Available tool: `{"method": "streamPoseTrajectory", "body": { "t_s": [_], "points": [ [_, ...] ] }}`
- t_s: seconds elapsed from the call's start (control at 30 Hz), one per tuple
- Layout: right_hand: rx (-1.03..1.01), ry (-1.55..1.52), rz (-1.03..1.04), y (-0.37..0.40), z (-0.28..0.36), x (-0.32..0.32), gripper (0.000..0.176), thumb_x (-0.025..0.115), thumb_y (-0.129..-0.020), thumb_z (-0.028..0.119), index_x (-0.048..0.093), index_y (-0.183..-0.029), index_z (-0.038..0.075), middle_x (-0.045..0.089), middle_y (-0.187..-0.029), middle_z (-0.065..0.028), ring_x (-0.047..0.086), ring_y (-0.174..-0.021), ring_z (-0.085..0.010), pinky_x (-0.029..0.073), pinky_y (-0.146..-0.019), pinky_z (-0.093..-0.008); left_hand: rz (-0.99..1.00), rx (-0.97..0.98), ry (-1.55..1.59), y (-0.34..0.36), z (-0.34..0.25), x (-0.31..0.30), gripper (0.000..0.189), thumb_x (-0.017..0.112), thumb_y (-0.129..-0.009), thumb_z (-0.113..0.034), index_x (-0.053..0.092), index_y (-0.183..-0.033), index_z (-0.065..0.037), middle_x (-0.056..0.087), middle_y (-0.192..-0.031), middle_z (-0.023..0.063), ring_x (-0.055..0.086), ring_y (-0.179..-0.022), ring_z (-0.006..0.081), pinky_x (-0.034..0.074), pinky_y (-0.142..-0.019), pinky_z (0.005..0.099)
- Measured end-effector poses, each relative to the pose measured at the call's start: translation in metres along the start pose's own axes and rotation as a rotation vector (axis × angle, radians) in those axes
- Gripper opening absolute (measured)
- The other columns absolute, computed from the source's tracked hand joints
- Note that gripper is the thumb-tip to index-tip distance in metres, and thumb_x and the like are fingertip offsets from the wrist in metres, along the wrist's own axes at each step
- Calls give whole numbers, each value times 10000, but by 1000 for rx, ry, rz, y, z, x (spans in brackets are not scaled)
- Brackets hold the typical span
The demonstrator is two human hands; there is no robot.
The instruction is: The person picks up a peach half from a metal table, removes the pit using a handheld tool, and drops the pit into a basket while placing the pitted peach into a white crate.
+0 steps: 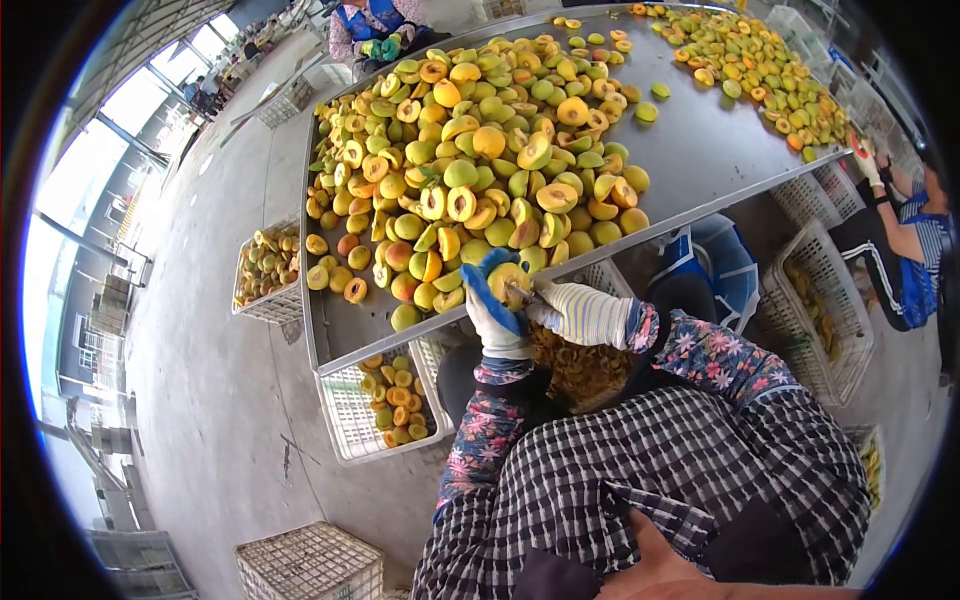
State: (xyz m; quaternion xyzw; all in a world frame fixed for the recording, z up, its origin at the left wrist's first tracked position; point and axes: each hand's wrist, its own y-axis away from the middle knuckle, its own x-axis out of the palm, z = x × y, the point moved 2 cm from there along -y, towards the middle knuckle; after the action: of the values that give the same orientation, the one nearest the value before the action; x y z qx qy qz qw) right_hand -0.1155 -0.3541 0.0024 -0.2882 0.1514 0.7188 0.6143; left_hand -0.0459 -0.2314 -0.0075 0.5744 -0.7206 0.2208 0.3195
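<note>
My left hand (496,308), in a white glove with blue fingers, is wrapped round a yellow-green fruit half (509,284) at the table's near edge. Close beside it on the right, my right hand (578,314), in a striped white glove, is closed round a small tool (527,297) whose tip touches the fruit; the tool's shape is mostly hidden. Just beyond both hands, a big heap of halved fruit (460,172) lies on the metal table (690,165). Some halves show brown centres.
Crates of fruit stand at the left (270,307), below the table (345,420) and at the right (835,340). An upturned crate (310,562) is at lower left. Co-workers sit at the far side (385,22) and right (915,240). A blue bin (722,262) stands under the edge.
</note>
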Motion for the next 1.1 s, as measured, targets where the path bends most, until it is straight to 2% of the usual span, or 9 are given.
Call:
{"method": "streamPoseTrajectory", "body": {
  "t_s": [0.07, 0.1, 0.2, 0.23, 0.47, 0.7, 0.93, 1.0, 1.1],
  "points": [
    [54, -124, 38, 4, -2, 7, 383, 517, -1003, 333, 536, -1139, -25, 633, -986, -275, 610, -979, -449, 493, -831, -448, 43, 32, -127, -1, 4, -10, 539, 376, -1054, -446, 533, -1201, 49, 626, -1108, 174, 672, -964, 306, 574, -840, 412],
    [-121, -102, -93, 2, 4, 8, 388, 488, -1018, 391, 547, -1122, 21, 633, -818, -182, 653, -780, -359, 515, -685, -395, 129, 92, -352, -5, 1, -14, 575, 477, -1018, -463, 549, -1231, 67, 689, -995, 138, 689, -868, 239, 573, -802, 374],
    [565, -529, 317, 15, 39, -21, 387, 487, -1016, 442, 558, -1107, 73, 557, -684, -60, 570, -543, -205, 457, -493, -316, 239, 250, -641, -11, 6, -23, 515, 437, -1038, -435, 579, -1055, 59, 672, -917, 142, 692, -787, 246, 581, -735, 373],
    [532, -617, 266, 19, 34, -15, 388, 501, -1004, 484, 560, -1060, 104, 467, -641, 19, 429, -440, -92, 357, -389, -253, 233, 210, -616, -9, 4, -19, 507, 448, -1035, -433, 588, -1015, 54, 668, -899, 147, 691, -770, 247, 582, -719, 371],
    [528, -762, 257, 24, 33, -8, 376, 497, -1001, 501, 530, -959, 129, 456, -602, 24, 439, -436, -98, 359, -384, -250, 201, -366, -180, -7, -8, 5, 463, 547, -996, -407, 603, -957, 51, 654, -845, 156, 676, -714, 272, 587, -664, 397],
    [694, -1364, 392, 29, 11, -2, 385, 523, -988, 489, 464, -800, 159, 454, -582, 19, 453, -431, -98, 354, -378, -249, 309, -209, -386, -14, 1, 5, 407, 562, -1002, -300, 662, -935, 89, 685, -798, 133, 664, -658, 225, 578, -660, 358],
    [625, -881, 177, 37, 22, -4, 317, 525, -999, 438, 515, -962, 123, 472, -613, 21, 466, -435, -93, 348, -358, -245, 242, -39, -757, -19, 15, 0, 321, 621, -976, -210, 700, -945, 99, 714, -850, 105, 614, -651, 124, 509, -615, 279],
    [569, -851, 194, 36, 20, -7, 328, 520, -1008, 421, 520, -1036, 94, 490, -608, 13, 489, -436, -89, 361, -363, -220, 252, -383, -278, -15, 9, 10, 328, 619, -975, -223, 665, -1025, 98, 709, -866, 127, 681, -726, 185, 547, -657, 290],
    [614, -931, 210, 40, 19, -7, 376, 526, -991, 487, 536, -962, 113, 444, -606, 41, 420, -431, -85, 333, -379, -249, 247, -446, -239, -14, 13, 9, 367, 619, -972, -287, 645, -1012, 77, 693, -865, 134, 690, -724, 235, 579, -649, 343]
  ]
}}
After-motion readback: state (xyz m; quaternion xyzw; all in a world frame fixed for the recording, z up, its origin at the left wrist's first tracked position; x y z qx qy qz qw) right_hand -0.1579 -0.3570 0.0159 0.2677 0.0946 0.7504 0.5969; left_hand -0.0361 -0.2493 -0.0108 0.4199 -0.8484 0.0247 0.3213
